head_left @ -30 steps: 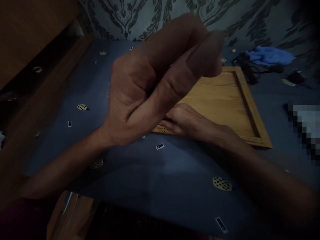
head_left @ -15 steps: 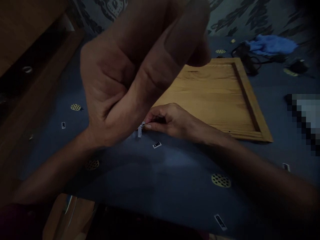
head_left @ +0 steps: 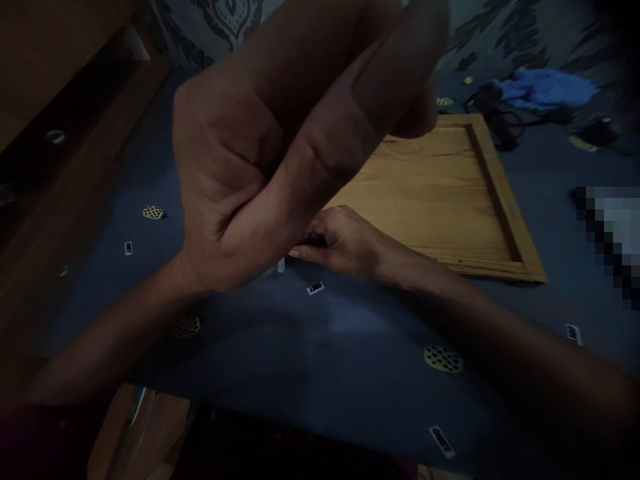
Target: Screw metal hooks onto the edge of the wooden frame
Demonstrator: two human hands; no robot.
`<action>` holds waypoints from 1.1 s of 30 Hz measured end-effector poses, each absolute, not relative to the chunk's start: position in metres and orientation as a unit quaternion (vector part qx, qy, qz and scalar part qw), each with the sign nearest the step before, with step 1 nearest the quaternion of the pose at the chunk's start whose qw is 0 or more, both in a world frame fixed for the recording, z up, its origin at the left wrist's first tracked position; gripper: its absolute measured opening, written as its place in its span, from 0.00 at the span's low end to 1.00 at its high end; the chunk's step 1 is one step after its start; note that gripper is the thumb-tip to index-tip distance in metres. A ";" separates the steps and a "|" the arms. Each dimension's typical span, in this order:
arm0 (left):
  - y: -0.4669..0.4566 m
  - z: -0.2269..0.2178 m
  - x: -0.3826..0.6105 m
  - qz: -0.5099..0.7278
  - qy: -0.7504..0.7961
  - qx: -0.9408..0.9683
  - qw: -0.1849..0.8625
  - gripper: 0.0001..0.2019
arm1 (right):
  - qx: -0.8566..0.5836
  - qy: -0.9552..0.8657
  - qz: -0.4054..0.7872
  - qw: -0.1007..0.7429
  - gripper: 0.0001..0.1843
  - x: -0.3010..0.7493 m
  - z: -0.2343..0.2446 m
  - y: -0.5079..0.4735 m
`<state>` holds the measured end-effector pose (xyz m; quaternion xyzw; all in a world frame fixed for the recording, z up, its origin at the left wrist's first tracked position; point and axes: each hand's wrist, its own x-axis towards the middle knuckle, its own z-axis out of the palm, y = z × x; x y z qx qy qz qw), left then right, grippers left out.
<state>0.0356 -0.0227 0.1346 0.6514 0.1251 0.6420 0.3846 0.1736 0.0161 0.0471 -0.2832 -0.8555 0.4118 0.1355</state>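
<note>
My left hand (head_left: 255, 160) is raised close to the camera, with thumb and fingers pressed together. Whatever the pinch may contain is hidden. Lower and farther off, my right hand (head_left: 345, 243) is closed in a pinch just above the dark blue tablecloth (head_left: 320, 373). Its fingertips are partly covered by my left hand, so I cannot make out what they hold. A small whitish strip (head_left: 281, 265) shows beside those fingertips, mostly behind the left hand. The shallow wooden tray (head_left: 430, 193) with a raised rim lies just beyond my right hand.
A blue cloth (head_left: 547, 88) and a black cable (head_left: 500, 120) lie at the back right. Along the right edge is a blurred-out, dark-edged object (head_left: 617, 233). Wooden furniture (head_left: 75, 180) stands on the left, and a patterned wall (head_left: 490, 33) rises behind the table.
My left hand has shifted slightly right in view and covers more of the right fingertips and the whitish strip. My right hand stays in nearly the same place, still pinched.
</note>
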 end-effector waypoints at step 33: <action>-0.020 0.136 0.036 0.615 0.132 0.707 0.323 0.44 | -0.310 -0.843 0.418 0.136 0.05 0.169 0.051 0.009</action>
